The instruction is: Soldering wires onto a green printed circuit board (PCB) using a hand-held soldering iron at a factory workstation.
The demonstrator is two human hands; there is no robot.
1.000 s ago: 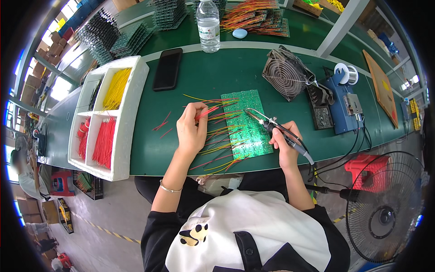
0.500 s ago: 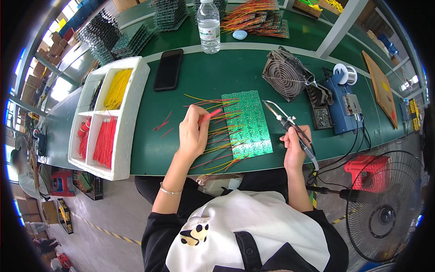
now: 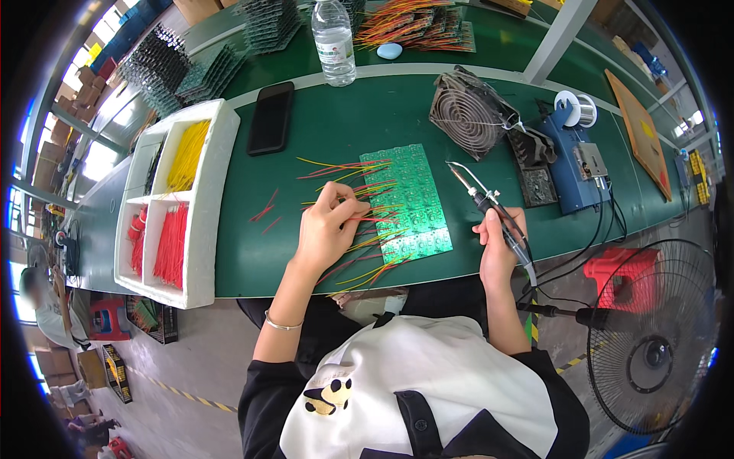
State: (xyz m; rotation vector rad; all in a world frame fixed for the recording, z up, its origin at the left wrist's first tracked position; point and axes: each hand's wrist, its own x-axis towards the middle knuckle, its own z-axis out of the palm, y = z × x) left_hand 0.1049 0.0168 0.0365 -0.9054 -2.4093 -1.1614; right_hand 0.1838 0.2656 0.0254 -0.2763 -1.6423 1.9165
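Note:
A green circuit board panel (image 3: pixel 417 203) lies on the green table in front of me, with red, yellow and dark wires (image 3: pixel 363 264) fanning off its left side. My left hand (image 3: pixel 329 226) is closed in a pinch at that side, over the wires. From its fingertips a red wire (image 3: pixel 371 219) runs to the board. My right hand (image 3: pixel 498 249) is wrapped around a soldering iron (image 3: pixel 485 200) with a thin metal feed tube along it. The iron's tip points up and left, just off the board's right edge.
A white foam tray (image 3: pixel 202 222) of red, yellow and black wires stands left. Beyond the board are a phone (image 3: pixel 271 118), a bottle (image 3: pixel 333 46) and a small fan (image 3: pixel 468 115). The blue soldering station (image 3: pixel 569 164) with a solder spool (image 3: pixel 577 109) sits right, above a floor fan (image 3: pixel 650 352).
My left hand has moved down and closer to the board; the bright red piece in its fingers now shows only as a thin wire. The iron stays right of the board.

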